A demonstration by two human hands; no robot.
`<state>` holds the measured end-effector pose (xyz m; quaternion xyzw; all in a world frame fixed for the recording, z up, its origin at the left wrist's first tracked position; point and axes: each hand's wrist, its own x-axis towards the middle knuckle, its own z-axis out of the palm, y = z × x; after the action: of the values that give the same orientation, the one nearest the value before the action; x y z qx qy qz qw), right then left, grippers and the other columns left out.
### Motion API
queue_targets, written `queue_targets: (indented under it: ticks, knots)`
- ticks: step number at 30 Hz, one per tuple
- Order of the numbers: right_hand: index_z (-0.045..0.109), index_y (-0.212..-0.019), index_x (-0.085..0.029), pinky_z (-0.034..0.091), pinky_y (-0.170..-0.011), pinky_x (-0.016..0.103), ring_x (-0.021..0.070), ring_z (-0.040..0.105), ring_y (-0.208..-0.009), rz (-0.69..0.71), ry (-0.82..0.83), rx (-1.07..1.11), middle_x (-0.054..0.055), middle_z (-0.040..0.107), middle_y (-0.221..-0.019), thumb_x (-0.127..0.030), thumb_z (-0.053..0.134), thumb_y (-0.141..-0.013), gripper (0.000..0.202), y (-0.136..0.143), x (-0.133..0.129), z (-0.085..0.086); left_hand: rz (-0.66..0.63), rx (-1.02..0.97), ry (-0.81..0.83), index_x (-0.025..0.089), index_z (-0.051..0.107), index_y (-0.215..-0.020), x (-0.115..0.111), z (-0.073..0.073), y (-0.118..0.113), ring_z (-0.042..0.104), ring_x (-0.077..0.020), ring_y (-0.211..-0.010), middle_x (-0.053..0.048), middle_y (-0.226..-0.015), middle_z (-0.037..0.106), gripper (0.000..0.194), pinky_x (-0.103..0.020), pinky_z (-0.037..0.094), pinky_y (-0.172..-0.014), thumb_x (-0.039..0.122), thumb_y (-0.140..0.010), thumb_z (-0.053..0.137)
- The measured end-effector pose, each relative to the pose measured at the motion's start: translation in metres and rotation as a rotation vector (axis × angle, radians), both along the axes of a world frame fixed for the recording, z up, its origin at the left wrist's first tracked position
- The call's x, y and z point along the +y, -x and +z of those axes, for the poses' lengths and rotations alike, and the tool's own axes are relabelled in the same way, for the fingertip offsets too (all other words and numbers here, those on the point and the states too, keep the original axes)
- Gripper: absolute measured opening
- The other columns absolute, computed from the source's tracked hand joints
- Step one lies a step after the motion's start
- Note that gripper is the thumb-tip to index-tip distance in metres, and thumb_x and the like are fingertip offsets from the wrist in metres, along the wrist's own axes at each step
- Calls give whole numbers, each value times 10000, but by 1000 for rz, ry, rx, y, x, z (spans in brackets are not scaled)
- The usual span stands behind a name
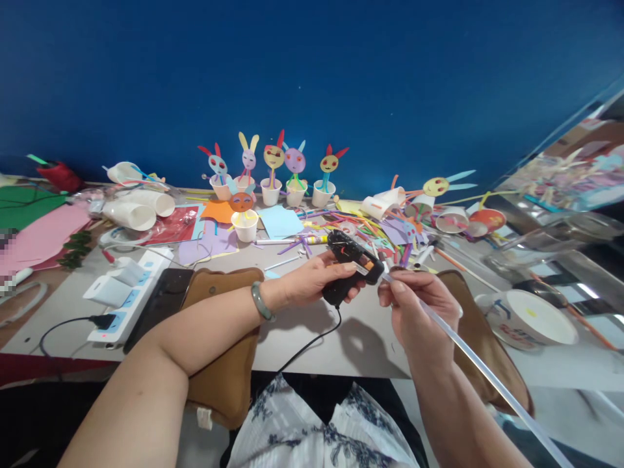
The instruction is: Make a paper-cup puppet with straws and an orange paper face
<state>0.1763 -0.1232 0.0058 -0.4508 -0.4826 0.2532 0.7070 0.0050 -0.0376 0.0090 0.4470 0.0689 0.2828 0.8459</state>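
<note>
A black hot glue gun (pixel 341 289) is gripped in my left hand (pixel 319 279), above the front of the table. Its cord hangs from the handle towards the table's edge. My right hand (pixel 422 309) pinches a long translucent glue stick (pixel 480 367) close to its front end. That end is at the back of the glue gun; whether it is inside, I cannot tell. The rest of the stick slants down past my right forearm. Behind the gun lie scattered coloured pipe cleaners and paper strips (pixel 361 227).
Several paper cups with paper rabbit heads (pixel 295 161) line the blue wall. A white power strip (pixel 134 299) with plugs is at the left. Brown pads (pixel 221 364) lie under both arms. A white paper bowl (pixel 529 318) stands right. Coloured paper sheets (pixel 280 222) lie behind.
</note>
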Motion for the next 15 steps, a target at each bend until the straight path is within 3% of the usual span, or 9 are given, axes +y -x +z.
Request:
queue_targets:
  ticks: [7,15]
  knots:
    - [725,-814,-242,452,-495,309,115,571,-490,14,-11,-39,-5,716,-768,-322,848,-794,147,-3,-2,6,-8,35,22,149,616,-1062,-2,4,0,658,-132,-639,-31,-805,669,622,-267,502,-626,570,-692,886]
    - [692,-780,-237,443,-489,298,125,595,-516,-38,-109,-83,-21,713,-738,-253,843,-786,153,1,-1,5,-19,75,25,129,611,-1019,-5,11,4,674,-135,-654,-55,-819,688,625,-256,509,-630,566,-676,897]
